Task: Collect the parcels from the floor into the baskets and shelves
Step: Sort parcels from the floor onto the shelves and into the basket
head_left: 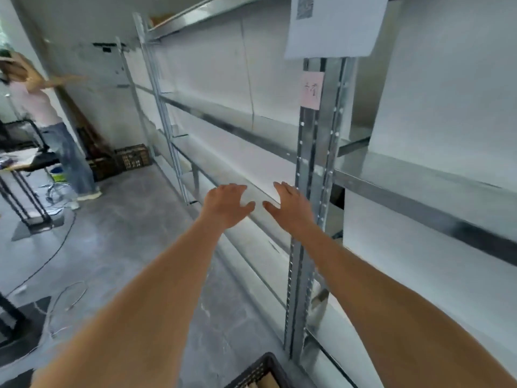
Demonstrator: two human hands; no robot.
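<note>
Both my arms stretch forward toward a metal shelving unit (306, 152). My left hand (226, 204) and my right hand (288, 207) hover side by side in front of a middle shelf board (251, 175), fingers spread and holding nothing. No parcel shows in either hand or on the shelves. A black plastic basket (258, 371) stands on the floor at the bottom edge, with something brown inside it. The picture is blurred.
Another person (47, 119) stands at the far left beside a black table (25, 163). Dark crates (131, 156) sit on the floor by the back wall. Cables (56, 247) trail over the grey concrete floor. A paper sheet (333, 26) hangs on the shelf upright.
</note>
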